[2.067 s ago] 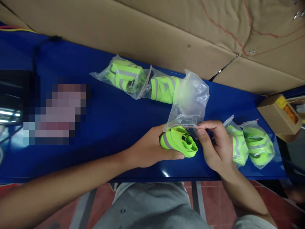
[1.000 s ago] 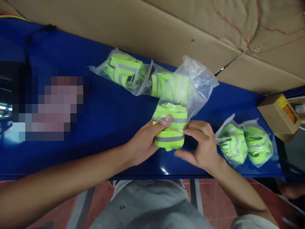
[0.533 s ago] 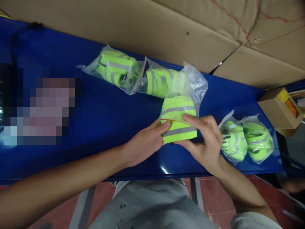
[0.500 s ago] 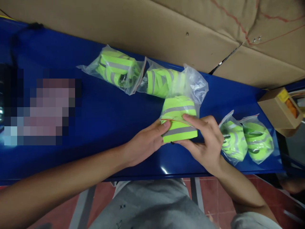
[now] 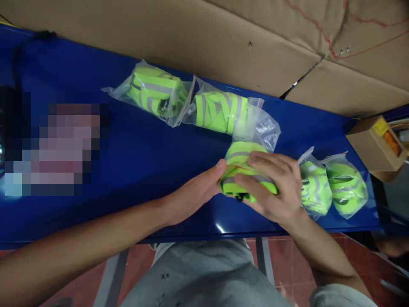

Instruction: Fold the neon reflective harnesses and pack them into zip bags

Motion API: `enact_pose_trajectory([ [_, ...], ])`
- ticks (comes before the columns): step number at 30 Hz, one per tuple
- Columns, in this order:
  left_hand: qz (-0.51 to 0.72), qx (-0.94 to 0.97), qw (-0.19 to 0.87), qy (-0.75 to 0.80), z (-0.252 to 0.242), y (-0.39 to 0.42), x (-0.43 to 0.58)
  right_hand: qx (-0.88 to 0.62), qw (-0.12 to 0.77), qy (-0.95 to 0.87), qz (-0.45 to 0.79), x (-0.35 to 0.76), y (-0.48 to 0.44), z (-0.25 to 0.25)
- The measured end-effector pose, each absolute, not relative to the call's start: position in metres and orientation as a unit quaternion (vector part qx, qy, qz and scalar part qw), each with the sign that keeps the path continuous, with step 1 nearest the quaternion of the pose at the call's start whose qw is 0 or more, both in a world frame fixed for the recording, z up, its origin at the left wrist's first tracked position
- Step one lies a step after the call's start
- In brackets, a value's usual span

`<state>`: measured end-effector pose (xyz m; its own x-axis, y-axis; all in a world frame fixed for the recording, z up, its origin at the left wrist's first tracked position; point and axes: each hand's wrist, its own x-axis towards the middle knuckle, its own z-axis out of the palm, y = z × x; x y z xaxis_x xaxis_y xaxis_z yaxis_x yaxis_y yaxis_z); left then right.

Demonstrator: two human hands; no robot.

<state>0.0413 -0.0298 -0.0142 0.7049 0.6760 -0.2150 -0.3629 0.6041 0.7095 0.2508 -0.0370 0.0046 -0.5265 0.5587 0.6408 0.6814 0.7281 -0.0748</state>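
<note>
A folded neon-yellow bundle with grey stripes [image 5: 239, 149] lies partly inside a clear bag with a red line across its opening. My left hand [image 5: 206, 183] grips its left side, thumb at the bag's edge. Over its right part, my right hand [image 5: 276, 183] is wrapped, fingers on top. A small black piece shows at the bundle's near end. Behind it are two bagged neon bundles, one at the back left [image 5: 156, 89] and one at the back middle [image 5: 217, 111]. Two more, a nearer one [image 5: 316, 187] and a far-right one [image 5: 347, 187], lie right of my right hand.
The blue table [image 5: 143, 166] has a brown cardboard wall [image 5: 159, 30] along its back. An open cardboard box [image 5: 367, 145] stands at the right end. A pixelated patch covers the left part, and a dark cable lies at the back left.
The held bundle has tilted and shifted slightly right and nearer, showing its black piece. My right hand has moved over its top. My left thumb has moved back to the bag's edge.
</note>
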Motion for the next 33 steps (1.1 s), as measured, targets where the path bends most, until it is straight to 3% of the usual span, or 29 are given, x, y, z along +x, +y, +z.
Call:
enact_pose_trajectory([
  [4,0.269,0.553,0.757,0.223,-0.006,-0.030,0.026,-0.402,0.426,-0.811,0.000,0.266,-0.035,0.015],
  [7,0.381,0.697,0.534,0.290,-0.005,-0.031,0.017,-0.436,0.529,-0.719,0.113,0.265,-0.037,0.017],
  [10,0.465,0.735,0.367,0.331,-0.005,-0.031,0.016,-0.460,0.537,-0.665,0.241,0.254,-0.046,0.018],
  [14,0.323,0.748,0.489,0.311,0.001,-0.032,0.020,-0.460,0.438,-0.670,0.383,0.247,-0.056,0.018],
  [17,0.234,0.696,0.598,0.322,0.005,-0.032,0.022,-0.472,0.371,-0.693,0.398,0.253,-0.051,0.015],
  [24,0.147,0.580,0.741,0.304,0.007,-0.023,0.021,-0.430,0.294,-0.721,0.457,0.269,-0.031,0.020],
  [28,0.127,0.535,0.803,0.231,0.003,-0.029,0.022,-0.426,0.277,-0.707,0.492,0.269,-0.035,0.031],
  [33,0.196,0.536,0.784,0.245,-0.009,-0.032,0.030,-0.468,0.284,-0.738,0.394,0.264,-0.045,0.026],
])
